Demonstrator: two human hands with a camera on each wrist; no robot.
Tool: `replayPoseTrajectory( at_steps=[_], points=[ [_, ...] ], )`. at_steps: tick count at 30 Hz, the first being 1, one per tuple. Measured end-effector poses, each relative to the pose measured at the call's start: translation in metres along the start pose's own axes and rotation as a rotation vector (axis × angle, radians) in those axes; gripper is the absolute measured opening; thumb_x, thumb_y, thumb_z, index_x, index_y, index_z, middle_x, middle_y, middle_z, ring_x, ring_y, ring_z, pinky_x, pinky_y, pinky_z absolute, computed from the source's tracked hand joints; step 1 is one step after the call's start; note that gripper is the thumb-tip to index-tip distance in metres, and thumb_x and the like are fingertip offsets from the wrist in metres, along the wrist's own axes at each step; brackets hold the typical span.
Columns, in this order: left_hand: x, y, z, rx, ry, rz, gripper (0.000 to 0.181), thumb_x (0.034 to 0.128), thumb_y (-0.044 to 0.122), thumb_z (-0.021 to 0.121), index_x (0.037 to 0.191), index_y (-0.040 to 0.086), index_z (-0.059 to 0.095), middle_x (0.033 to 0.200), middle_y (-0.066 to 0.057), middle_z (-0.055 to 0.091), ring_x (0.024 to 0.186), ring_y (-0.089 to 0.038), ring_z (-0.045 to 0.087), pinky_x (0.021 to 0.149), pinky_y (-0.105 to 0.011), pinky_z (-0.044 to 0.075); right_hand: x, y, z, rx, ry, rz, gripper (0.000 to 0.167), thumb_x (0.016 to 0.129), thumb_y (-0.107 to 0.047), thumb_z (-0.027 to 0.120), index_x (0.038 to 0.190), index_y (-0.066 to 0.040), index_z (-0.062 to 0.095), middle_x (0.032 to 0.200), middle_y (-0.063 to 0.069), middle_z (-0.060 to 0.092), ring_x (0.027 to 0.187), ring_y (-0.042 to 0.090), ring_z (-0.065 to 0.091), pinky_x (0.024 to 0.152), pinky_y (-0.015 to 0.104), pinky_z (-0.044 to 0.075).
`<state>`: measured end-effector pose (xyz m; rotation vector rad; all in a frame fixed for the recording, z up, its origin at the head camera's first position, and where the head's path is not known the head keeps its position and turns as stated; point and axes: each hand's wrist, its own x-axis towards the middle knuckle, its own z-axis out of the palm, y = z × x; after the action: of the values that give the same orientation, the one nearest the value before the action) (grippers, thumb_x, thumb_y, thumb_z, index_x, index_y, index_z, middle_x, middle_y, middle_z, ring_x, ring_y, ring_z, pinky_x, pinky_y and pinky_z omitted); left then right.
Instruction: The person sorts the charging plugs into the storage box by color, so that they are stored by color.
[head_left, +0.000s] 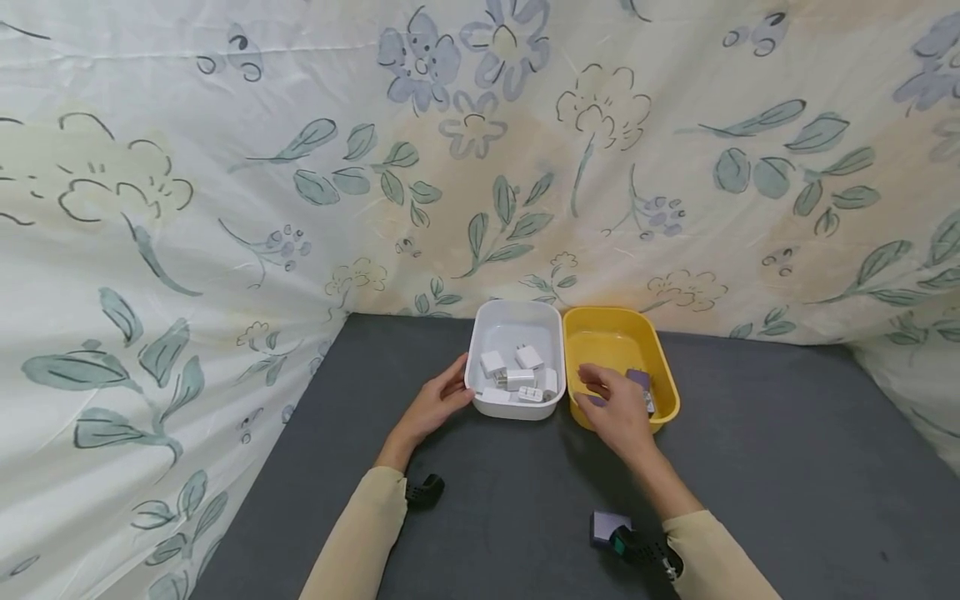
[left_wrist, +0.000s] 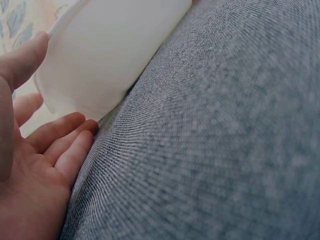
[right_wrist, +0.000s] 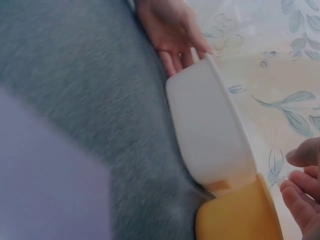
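Note:
My left hand (head_left: 438, 400) touches the left side of a white plastic bin (head_left: 516, 411), its thumb near the rim and its fingers against the outer wall. Several white charger plugs (head_left: 517, 380) lie inside that bin. Over the front part of a yellow bin (head_left: 666, 367) hovers my right hand (head_left: 618, 408), thumb and fingers apart, with nothing visible held between them. Inside the yellow bin are small purple items (head_left: 639, 378), partly hidden by the hand. In the right wrist view, my right hand (right_wrist: 305, 190) shows only at the edge, beside the yellow bin (right_wrist: 240, 212).
A purple-topped block (head_left: 609, 527) lies on the dark grey cloth (head_left: 495, 500) near my right wrist, partly covered by the wrist camera (head_left: 637, 546). The two bins stand side by side against a flower-printed curtain (head_left: 480, 167).

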<state>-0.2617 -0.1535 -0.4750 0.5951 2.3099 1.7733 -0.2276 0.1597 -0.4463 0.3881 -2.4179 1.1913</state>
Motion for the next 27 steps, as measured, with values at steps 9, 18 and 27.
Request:
replayPoseTrajectory(
  at_steps=[9,18,27],
  points=[
    [-0.001,-0.002,0.0,0.001,0.022,-0.014,0.072,0.0967,0.017,0.061,0.156,0.009,0.021,0.15,-0.025,0.041,0.139,-0.035,0.042,0.11,-0.041,0.042,-0.012,-0.001,-0.003,0.098,0.018,-0.008,0.038,0.077,0.001,0.079,0.113,0.004,0.067,0.108,0.02,0.071,0.095,0.031,0.071,0.083,0.039,0.056],
    [0.0,-0.002,0.001,-0.014,0.011,-0.02,0.071,0.0973,0.019,0.06,0.156,0.014,0.021,0.151,-0.021,0.041,0.14,-0.03,0.041,0.111,-0.043,0.04,-0.027,0.004,-0.022,0.068,-0.006,0.003,0.038,0.077,-0.003,0.08,0.113,-0.001,0.069,0.106,0.013,0.073,0.093,0.029,0.072,0.08,0.026,0.057],
    [0.0,-0.001,0.001,-0.017,0.011,-0.026,0.072,0.0972,0.017,0.06,0.156,0.012,0.02,0.151,-0.023,0.04,0.141,-0.032,0.041,0.111,-0.04,0.04,-0.041,0.01,-0.036,0.06,-0.032,-0.023,0.038,0.078,-0.004,0.08,0.115,-0.003,0.069,0.107,0.012,0.073,0.093,0.025,0.072,0.08,0.004,0.048]
  ],
)
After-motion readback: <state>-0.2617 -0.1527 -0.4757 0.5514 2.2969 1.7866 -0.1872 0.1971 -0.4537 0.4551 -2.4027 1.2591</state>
